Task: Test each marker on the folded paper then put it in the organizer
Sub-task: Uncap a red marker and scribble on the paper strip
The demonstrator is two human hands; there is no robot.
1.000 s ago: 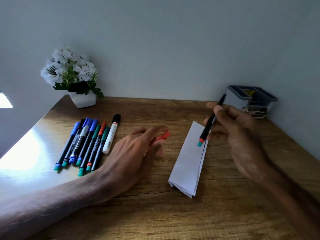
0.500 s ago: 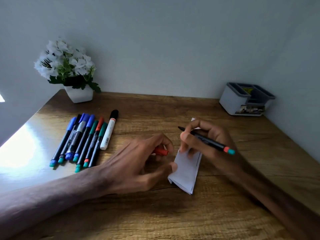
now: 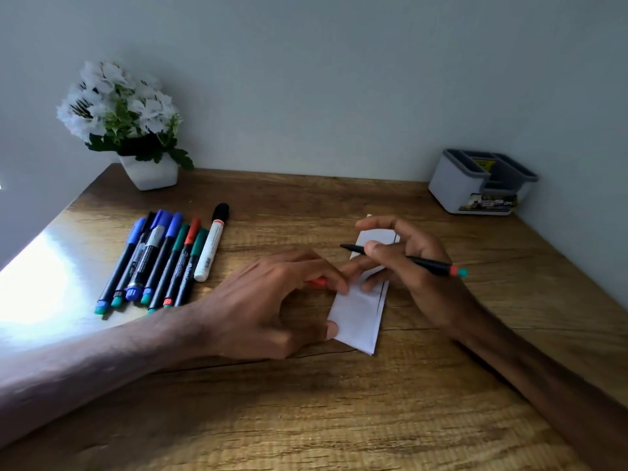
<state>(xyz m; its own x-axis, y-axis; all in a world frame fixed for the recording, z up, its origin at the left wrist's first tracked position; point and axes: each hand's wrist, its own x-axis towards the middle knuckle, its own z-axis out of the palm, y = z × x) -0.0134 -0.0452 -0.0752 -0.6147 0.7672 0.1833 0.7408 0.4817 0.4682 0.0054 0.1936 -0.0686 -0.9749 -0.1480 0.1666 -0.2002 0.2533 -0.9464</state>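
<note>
**Q:** so what's each hand doing?

**A:** my left hand (image 3: 272,300) pins the folded paper (image 3: 356,314) at 12 and pinches a red cap (image 3: 316,282). My right hand (image 3: 418,266) grips the marker (image 3: 431,264) across the paper, tip pointing to 9. The other markers (image 3: 159,263) are at 10, and the organizer (image 3: 452,185) is far back at 1.

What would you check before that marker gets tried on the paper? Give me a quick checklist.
1. Marker uncapped: ok, its red cap sits in the left hand.
2. Grip: ok, the right hand pinches the marker like a pen.
3. Paper steadied: ok, the left hand's fingertips press its left edge.
4. Tip on paper: cannot tell; it seems to point just past the left edge.
5. Blank space to draw on: ok, the near half is white.
6. Organizer ready: ok, it stands at the back right, no marker sticks out of it, and nothing lies in the way.
</note>
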